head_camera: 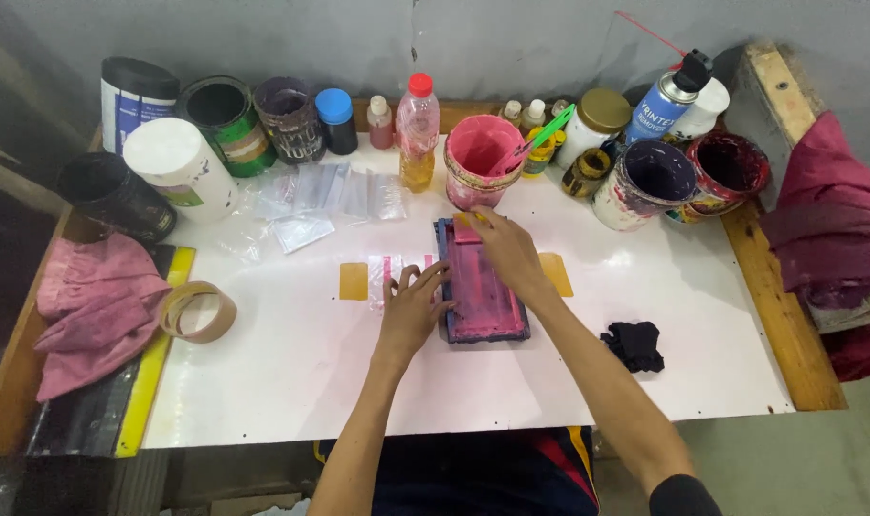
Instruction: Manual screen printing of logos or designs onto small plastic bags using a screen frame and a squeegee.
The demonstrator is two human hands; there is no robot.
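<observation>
A small blue-framed printing screen [481, 304] smeared with pink ink lies flat in the middle of the white table [291, 382]. My left hand [412, 302] rests with spread fingers on the screen's left edge, next to a small clear plastic bag [385, 275] lying beside the frame. My right hand [507, 252] is on the upper part of the screen, fingers closed on a small yellowish squeegee [468, 220] at the frame's far end.
A pink ink bucket [479, 161] with a green stick stands just behind the screen. Paint cans, jars, bottles and a spray can [668, 97] line the back. Clear bags [325, 196], a tape roll [198, 311], a pink cloth [96, 306] lie left; a black rag [633, 344] right.
</observation>
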